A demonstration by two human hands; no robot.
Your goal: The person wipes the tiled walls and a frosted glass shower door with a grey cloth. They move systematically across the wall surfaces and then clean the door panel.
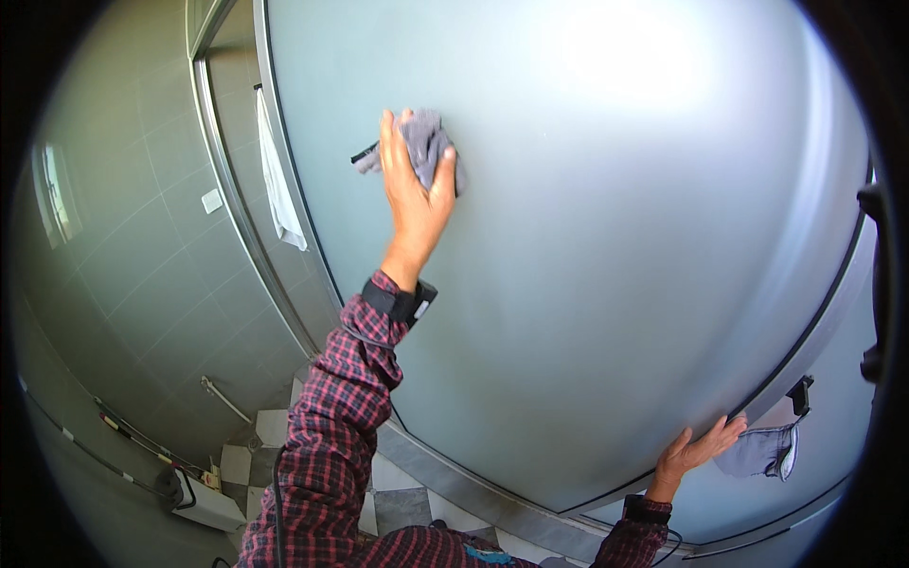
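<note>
A bunched grey cloth (425, 145) is pressed against a large frosted glass panel (540, 284). My left hand (415, 192) grips it, fingers spread over it and thumb along its right side. A dark-edged end of the cloth sticks out left of the fingers. Lower right, my right hand (699, 453) lies flat with extended fingers against the panel's metal edge frame (774, 397), holding nothing visible. Just beyond its fingertips, a grey cloth (763, 451) hangs at a dark door handle (801, 394); whether the fingertips touch that cloth I cannot tell.
Left of the panel, a white towel (277, 177) hangs in a framed opening. A white wall plate (211, 201) sits on the tiled wall (156, 234). Lower left are a white bin-like container (213, 508) and long poles (135, 437). Checkered tiles (403, 508) cover the floor.
</note>
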